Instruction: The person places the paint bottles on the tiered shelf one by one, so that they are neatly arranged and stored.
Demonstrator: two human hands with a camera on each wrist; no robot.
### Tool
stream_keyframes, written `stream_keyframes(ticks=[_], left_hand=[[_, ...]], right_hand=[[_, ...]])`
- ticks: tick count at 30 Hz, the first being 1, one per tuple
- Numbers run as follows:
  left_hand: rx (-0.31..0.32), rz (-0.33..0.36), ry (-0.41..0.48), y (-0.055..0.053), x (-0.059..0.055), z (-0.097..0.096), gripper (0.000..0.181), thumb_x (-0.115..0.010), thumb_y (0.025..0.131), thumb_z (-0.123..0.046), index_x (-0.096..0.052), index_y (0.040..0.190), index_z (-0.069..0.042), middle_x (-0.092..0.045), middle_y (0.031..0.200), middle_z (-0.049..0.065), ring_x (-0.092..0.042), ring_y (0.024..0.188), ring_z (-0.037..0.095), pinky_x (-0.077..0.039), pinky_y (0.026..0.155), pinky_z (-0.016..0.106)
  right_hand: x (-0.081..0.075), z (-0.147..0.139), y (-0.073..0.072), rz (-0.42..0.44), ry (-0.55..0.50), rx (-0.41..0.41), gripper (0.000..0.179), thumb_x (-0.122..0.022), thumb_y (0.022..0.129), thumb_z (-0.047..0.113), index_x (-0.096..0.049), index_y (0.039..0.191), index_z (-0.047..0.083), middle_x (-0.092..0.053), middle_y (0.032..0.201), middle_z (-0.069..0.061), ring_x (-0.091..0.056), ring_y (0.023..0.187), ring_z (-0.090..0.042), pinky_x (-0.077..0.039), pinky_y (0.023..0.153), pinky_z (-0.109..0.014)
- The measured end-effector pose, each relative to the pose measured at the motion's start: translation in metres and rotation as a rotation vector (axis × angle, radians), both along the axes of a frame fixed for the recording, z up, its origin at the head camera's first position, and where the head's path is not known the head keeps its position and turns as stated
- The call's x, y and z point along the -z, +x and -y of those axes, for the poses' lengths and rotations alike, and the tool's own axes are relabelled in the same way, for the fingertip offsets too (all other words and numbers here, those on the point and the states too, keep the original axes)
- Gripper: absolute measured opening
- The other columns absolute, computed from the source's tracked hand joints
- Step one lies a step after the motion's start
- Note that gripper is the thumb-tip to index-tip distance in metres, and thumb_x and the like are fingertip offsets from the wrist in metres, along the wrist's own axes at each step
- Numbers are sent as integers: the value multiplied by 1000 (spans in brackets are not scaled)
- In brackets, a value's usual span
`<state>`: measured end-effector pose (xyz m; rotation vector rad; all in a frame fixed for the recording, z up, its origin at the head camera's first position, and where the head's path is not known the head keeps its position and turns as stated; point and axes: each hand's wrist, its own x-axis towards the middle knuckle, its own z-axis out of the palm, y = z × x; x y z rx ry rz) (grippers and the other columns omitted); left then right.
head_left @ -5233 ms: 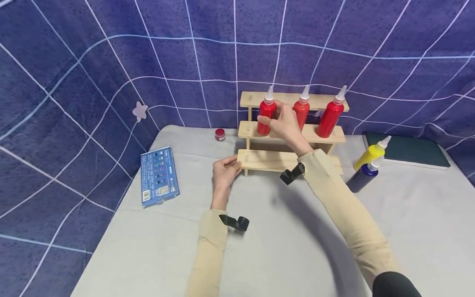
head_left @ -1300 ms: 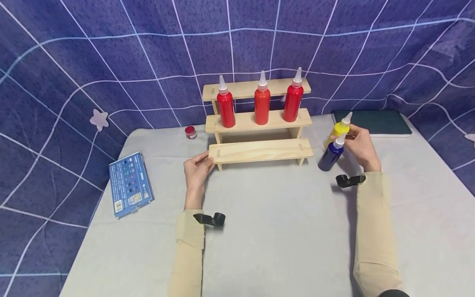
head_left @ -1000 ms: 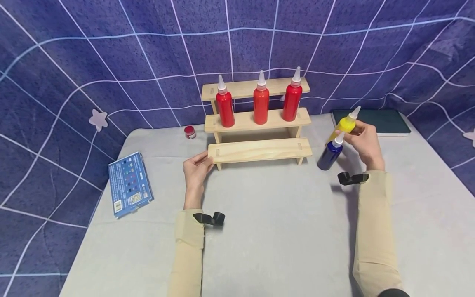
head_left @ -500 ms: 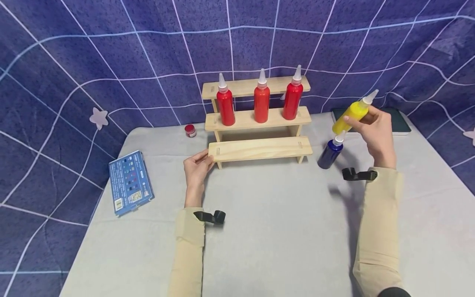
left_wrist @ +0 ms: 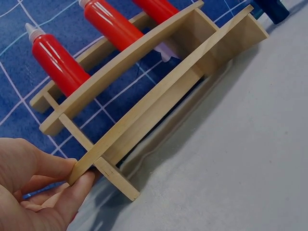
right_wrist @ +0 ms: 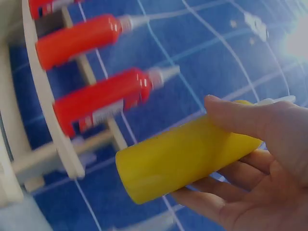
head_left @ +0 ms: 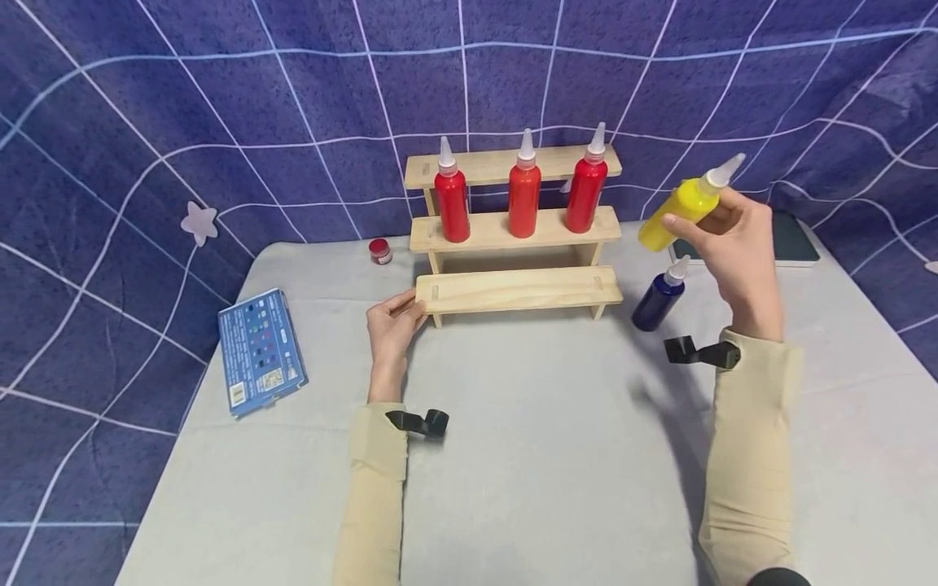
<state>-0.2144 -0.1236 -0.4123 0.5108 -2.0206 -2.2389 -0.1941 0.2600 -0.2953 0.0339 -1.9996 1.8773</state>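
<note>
My right hand (head_left: 743, 252) grips a yellow paint bottle (head_left: 677, 213) with a white nozzle. It is lifted off the table and tilted, nozzle up to the right. In the right wrist view the thumb and fingers wrap the yellow bottle (right_wrist: 178, 159) near its top. With thumb and fingers, my left hand (head_left: 393, 332) pinches the left end of the lowest step of a three-tier wooden rack (head_left: 520, 290). Three red paint bottles (head_left: 452, 203) stand upright along the middle step. A dark blue paint bottle (head_left: 658, 301) stands on the table, below the raised yellow one.
A small red-lidded jar (head_left: 379, 251) sits left of the rack. Farther left lies a blue printed box (head_left: 262, 352). Behind my right hand is a dark green flat book-like item (head_left: 795, 240). A blue gridded curtain (head_left: 410, 89) hangs at the table's back edge.
My right hand, earlier at a red bottle on the middle step, has since taken the yellow bottle and raised it from the table, tilting it. The left hand keeps its hold on the rack.
</note>
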Motion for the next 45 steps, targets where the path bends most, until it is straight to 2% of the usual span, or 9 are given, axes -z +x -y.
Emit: stream_keyframes(ticks=[7, 11, 23, 30, 39, 45], left_hand=[[-8, -2, -32, -1, 2, 0, 35, -63, 90, 5, -62, 124, 7, -65, 117, 25, -67, 101, 23, -59, 81, 21], [-5, 6, -46, 0, 1, -1, 34, -63, 90, 5, -62, 124, 7, -65, 117, 25, -67, 103, 25, -59, 82, 21], [2, 4, -40, -1, -3, -2, 35, -63, 90, 6, -61, 125, 7, -64, 118, 25, -65, 107, 29, -58, 84, 22], [0, 6, -41, -1, -2, -1, 34, -63, 90, 5, -62, 124, 7, -65, 117, 25, -66, 106, 28, -59, 83, 23], [2, -5, -39, -1, -3, -2, 34, -63, 90, 6, -62, 123, 8, -65, 116, 25, -66, 105, 29, -59, 84, 24], [1, 4, -35, -1, -2, 0, 34, -63, 90, 5, -62, 124, 7, -65, 117, 25, -66, 106, 28, -59, 85, 25]], right_hand=[[0, 31, -2, 93, 250, -41, 38, -78, 82, 5, -67, 118, 1, -70, 93, 13, -67, 85, -2, -53, 76, -13], [6, 42, -5, 144, 319, -85, 41, -77, 83, 9, -65, 121, 1, -70, 95, 12, -67, 87, -1, -53, 80, -14], [30, 58, -21, 227, 328, -201, 35, -72, 85, 4, -63, 119, -4, -71, 95, 3, -66, 83, -5, -53, 79, -16], [39, 66, -26, 293, 370, -219, 34, -71, 86, 7, -63, 118, -3, -70, 105, -11, -60, 84, -11, -48, 78, -21], [49, 65, -32, 289, 361, -211, 31, -71, 85, 5, -63, 114, -4, -69, 98, -5, -59, 83, -12, -48, 77, -21], [49, 64, -32, 307, 373, -242, 35, -70, 86, 6, -61, 118, -4, -68, 107, -13, -59, 86, -13, -48, 79, -21]])
